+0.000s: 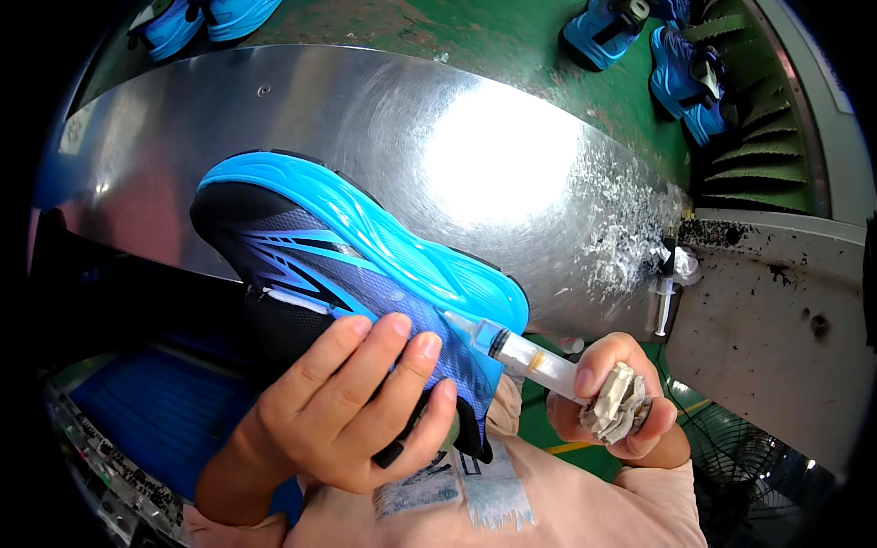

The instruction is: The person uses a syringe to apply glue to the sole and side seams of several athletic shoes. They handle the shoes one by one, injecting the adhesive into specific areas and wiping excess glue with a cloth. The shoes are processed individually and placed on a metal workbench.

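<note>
My left hand (pixel 343 411) is closed around a blue and black sports shoe (pixel 315 239), with its fingers lying across the upper. The shoe is tilted on its side, its bright blue sole edge facing up and away from me. A clear syringe (pixel 541 363) with a blue front end is in my right hand (pixel 610 354). Its pale tip meets the shoe near the seam between sole and upper; whether anything comes out is too small to tell. A crumpled, dirty whitish wad (pixel 617 404) covers the syringe's back end, under my right fingers.
Beneath the shoe is a metal worktop (pixel 320 100), smeared white on its right side. A second syringe (pixel 665 297) lies at its right end by a white crumpled scrap (pixel 685 267). More blue shoes (pixel 603 32) sit on the green surface (pixel 365 27) beyond. A fan (pixel 735 457) stands lower right.
</note>
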A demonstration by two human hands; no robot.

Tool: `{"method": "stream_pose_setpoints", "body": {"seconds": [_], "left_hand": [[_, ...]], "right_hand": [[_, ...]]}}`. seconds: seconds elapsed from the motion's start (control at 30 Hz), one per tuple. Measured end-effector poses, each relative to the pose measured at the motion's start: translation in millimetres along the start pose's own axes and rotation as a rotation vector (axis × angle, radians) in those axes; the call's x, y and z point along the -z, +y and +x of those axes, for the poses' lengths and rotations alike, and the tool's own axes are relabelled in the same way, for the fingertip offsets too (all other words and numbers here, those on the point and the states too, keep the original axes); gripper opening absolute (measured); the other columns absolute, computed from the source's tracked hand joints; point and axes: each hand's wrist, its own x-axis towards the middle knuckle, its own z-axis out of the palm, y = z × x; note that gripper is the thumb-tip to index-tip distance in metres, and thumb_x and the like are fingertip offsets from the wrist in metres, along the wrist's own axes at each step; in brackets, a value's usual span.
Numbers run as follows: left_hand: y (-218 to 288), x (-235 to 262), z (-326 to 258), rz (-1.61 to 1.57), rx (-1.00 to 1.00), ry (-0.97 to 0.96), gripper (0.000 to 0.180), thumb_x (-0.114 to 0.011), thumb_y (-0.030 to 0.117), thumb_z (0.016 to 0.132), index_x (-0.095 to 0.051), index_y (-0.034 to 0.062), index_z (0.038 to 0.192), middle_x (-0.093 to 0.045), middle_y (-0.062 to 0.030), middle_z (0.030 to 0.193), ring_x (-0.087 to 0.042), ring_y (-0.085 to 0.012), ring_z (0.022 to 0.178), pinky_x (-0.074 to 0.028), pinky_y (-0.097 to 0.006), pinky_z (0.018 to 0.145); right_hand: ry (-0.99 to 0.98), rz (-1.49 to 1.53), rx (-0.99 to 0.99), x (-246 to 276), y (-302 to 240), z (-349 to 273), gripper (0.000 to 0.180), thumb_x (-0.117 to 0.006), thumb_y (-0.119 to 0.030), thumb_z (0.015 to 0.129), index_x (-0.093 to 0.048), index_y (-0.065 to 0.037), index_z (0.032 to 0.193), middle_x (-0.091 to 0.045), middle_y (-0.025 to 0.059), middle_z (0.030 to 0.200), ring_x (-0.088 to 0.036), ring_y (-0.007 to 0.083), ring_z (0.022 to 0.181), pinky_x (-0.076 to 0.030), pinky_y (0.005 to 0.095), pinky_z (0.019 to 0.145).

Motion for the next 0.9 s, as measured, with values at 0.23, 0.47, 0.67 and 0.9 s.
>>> {"method": "stream_pose_setpoints", "body": {"seconds": [0.23,0.47,0.67,0.9], "left_hand": [[0.1,3.5,4.7,0.065,-0.021,-0.04,0.025,-0.067,0.012,0.08,-0.056,0.0132,0.103,-0.063,-0.0125,0.109,-0.061,-0.0335,0.102,-0.053,-0.045,0.085],[-2.3,16.5,31.9,0.07,-0.013,-0.216,0.03,-0.068,0.008,0.073,-0.057,0.0105,0.1,-0.063,-0.0149,0.109,-0.061,-0.0365,0.102,-0.053,-0.048,0.083],[-15.6,10.5,60.7,0.068,-0.119,-0.191,0.024,-0.068,0.003,0.068,-0.065,0.0055,0.092,-0.065,-0.0155,0.099,-0.062,-0.035,0.089,-0.055,-0.043,0.07],[-45.5,5.5,117.7,-0.072,-0.235,-0.431,0.048,-0.074,0.023,0.065,-0.064,0.0047,0.108,-0.06,-0.0136,0.094,-0.062,-0.0328,0.083,-0.053,-0.04,0.071]], "right_hand": [[-0.035,0.092,0.049,18.2,14.1,-11.9,0.087,-0.046,-0.071,0.078,-0.045,0.007,0.117,-0.057,0.0084,0.093,-0.057,0.0113,0.079,-0.046,0.0239,0.069],[-0.01,0.155,0.041,34.4,24.5,-19.2,0.09,-0.047,-0.072,0.078,-0.044,0.008,0.119,-0.057,0.0075,0.092,-0.057,0.0105,0.08,-0.046,0.0236,0.069],[0.005,0.355,0.144,42.3,42.7,-19.2,0.083,-0.05,-0.065,0.084,-0.04,0.006,0.124,-0.055,0.0055,0.093,-0.05,0.0073,0.077,-0.042,0.0216,0.066],[0.182,0.565,0.255,34.6,53.1,-10.2,0.076,-0.05,-0.066,0.084,-0.038,0.001,0.119,-0.044,0.0023,0.074,-0.036,0.0069,0.057,-0.03,0.0209,0.051]]}}
